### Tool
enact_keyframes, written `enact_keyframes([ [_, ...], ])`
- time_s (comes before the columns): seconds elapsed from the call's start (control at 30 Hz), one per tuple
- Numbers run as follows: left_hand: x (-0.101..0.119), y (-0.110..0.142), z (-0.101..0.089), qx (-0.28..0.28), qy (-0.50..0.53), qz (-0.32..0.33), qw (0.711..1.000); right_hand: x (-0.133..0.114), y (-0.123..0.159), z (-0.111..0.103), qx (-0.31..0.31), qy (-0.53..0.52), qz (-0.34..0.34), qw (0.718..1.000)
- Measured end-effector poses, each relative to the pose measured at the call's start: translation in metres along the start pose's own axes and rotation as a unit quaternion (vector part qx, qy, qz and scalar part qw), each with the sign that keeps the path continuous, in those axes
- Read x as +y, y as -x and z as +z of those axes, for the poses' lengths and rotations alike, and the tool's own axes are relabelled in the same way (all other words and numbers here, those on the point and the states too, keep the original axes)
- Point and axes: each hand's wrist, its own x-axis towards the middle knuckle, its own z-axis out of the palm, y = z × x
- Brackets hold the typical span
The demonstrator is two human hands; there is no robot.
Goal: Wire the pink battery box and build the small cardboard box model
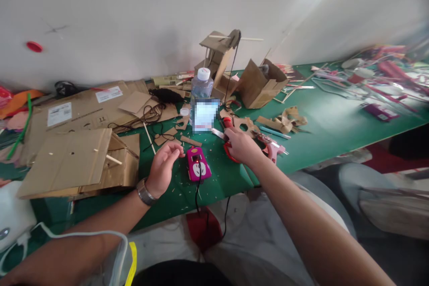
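Note:
My right hand (241, 144) is closed around the red handles of a pair of scissors (231, 153), whose metal blades point left. Just beyond the blades are a blurred-out screen (205, 116) and a clear plastic bottle (201, 86) with a white cap. My left hand (165, 164) hovers with loosely bent fingers and nothing visible in them. Close to its fingertips lies a magenta power socket (204, 173) with a black cord plugged in and a red light on. A pink glue gun (272, 148) rests right of the scissors, beside a blue pen-like stick (275, 132).
A cardboard house-like box (72, 161) stands at left, in front of flat cardboard (83, 109). Toward the back are a cardboard tower (217, 47) and an open cardboard box (261, 85). Scraps litter the green table (321, 129). Stools (365, 187) stand below its right edge.

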Motion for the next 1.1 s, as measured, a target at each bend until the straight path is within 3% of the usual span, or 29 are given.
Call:
enact_keyframes([
  [0.43,0.004,0.000,0.002,0.017,0.013,-0.014,1.000,0.000,-0.004,0.006,0.006,0.010,-0.009,1.000],
  [0.7,0.004,-0.001,0.003,0.020,0.020,-0.018,0.999,0.009,-0.006,0.004,-0.022,-0.024,-0.081,0.996],
  [1.1,0.006,-0.001,0.005,0.008,0.025,-0.027,0.999,-0.012,0.000,-0.001,-0.020,-0.037,-0.100,0.994],
])
